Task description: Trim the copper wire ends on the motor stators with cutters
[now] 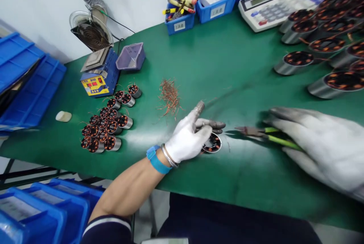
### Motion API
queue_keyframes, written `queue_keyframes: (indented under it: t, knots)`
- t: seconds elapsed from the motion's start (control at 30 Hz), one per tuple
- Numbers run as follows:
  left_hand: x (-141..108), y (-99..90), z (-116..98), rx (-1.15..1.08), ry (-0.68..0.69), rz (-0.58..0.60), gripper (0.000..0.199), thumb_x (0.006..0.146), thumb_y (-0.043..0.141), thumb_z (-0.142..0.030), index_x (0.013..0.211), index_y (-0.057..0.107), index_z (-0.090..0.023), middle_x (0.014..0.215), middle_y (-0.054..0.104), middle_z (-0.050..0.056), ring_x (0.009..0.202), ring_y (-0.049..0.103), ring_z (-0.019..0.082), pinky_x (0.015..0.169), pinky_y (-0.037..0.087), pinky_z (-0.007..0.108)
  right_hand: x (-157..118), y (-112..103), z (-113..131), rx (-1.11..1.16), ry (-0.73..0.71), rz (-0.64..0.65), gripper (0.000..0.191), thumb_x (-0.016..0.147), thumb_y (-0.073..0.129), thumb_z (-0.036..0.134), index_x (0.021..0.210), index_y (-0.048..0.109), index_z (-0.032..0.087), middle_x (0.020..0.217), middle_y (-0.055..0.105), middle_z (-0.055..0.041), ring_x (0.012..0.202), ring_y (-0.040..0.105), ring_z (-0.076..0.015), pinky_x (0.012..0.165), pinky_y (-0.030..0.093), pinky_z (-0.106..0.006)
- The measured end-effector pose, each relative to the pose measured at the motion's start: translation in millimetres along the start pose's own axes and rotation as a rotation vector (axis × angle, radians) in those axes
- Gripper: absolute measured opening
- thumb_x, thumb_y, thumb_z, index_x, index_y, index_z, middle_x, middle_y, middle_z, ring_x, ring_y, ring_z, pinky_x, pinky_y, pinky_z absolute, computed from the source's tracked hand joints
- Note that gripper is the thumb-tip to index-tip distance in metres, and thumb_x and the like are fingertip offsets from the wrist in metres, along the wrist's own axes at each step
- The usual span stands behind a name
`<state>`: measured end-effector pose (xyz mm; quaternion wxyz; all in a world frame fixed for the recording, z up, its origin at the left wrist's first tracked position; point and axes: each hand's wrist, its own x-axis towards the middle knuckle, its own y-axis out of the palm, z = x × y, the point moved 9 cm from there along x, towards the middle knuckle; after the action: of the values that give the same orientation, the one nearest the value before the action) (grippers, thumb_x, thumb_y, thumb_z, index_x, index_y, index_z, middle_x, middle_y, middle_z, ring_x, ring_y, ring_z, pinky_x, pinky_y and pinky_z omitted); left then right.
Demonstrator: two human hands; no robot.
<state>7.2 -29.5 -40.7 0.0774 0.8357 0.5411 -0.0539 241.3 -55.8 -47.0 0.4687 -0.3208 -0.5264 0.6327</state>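
Observation:
My left hand point(189, 136), in a white glove with dark fingertips, lies at a motor stator point(213, 143) on the green bench. Its thumb and lower fingers are against the stator's upper rim, while the index finger stretches away from it. Copper windings show inside the metal ring. Off to the right, my right hand point(315, 141), gloved and blurred, grips cutting pliers point(256, 132) with green handles. The pliers' jaws point left towards the stator, a short distance apart from it. A thin wire bit lies just right of the stator.
Copper wire scraps point(170, 97) lie in a heap beyond my left hand. Several small stators point(106, 124) stand at left, larger-looking ones point(298, 62) at right. Behind are a blue solder pot unit point(101, 75), purple tray point(131, 57), blue marker bin point(180, 22) and calculator point(277, 5).

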Motion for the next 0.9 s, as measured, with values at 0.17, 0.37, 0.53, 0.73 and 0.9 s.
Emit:
queue_keyframes:
  t: [0.17, 0.37, 0.53, 0.73, 0.9]
  knots:
    - [2, 2.3, -2, 0.011, 0.031, 0.047, 0.086, 0.090, 0.063, -0.038, 0.159, 0.016, -0.018, 0.117, 0.075, 0.018, 0.102, 0.074, 0.025, 0.089, 0.057, 0.041, 8, -12, 26, -0.054, -0.153, -0.034, 0.049, 0.092, 0.043, 0.032, 0.140, 0.041, 0.020, 0.128, 0.058, -0.0176, 0.112, 0.059, -0.0261, 0.096, 0.050, -0.039]
    - [3, -1.6, -3, 0.121, 0.043, 0.014, 0.075, 0.091, 0.056, -0.029, 0.157, 0.025, -0.015, 0.116, 0.074, 0.015, 0.097, 0.074, 0.021, 0.091, 0.056, 0.038, 27, -35, 63, -0.306, -0.330, -0.131, 0.052, 0.085, 0.045, 0.033, 0.135, 0.057, 0.019, 0.099, 0.061, -0.0157, 0.097, 0.054, -0.0326, 0.087, 0.046, -0.046]
    - [4, -3.3, -1, 0.175, 0.070, -0.001, 0.072, 0.090, 0.056, -0.028, 0.156, 0.030, -0.016, 0.115, 0.073, 0.014, 0.099, 0.072, 0.021, 0.092, 0.056, 0.036, 37, -44, 82, -0.386, -0.452, -0.199, 0.049, 0.081, 0.047, 0.030, 0.125, 0.062, 0.017, 0.088, 0.056, -0.0134, 0.087, 0.049, -0.0293, 0.079, 0.043, -0.042]
    - [6, -3.8, 1, 0.168, 0.123, 0.016, 0.073, 0.090, 0.058, -0.033, 0.156, 0.031, -0.016, 0.115, 0.072, 0.014, 0.095, 0.070, 0.021, 0.091, 0.056, 0.037, 43, -43, 86, -0.368, -0.492, -0.152, 0.043, 0.080, 0.044, 0.030, 0.120, 0.058, 0.019, 0.083, 0.051, -0.0086, 0.077, 0.049, -0.0248, 0.068, 0.041, -0.038]
    - [5, -4.0, 1, 0.150, 0.097, 0.008, 0.071, 0.091, 0.057, -0.032, 0.156, 0.032, -0.019, 0.115, 0.073, 0.012, 0.095, 0.071, 0.021, 0.090, 0.056, 0.035, 43, -45, 85, -0.328, -0.512, -0.146, 0.036, 0.085, 0.041, 0.030, 0.116, 0.056, 0.022, 0.076, 0.048, -0.0030, 0.060, 0.046, -0.0163, 0.059, 0.033, -0.033]
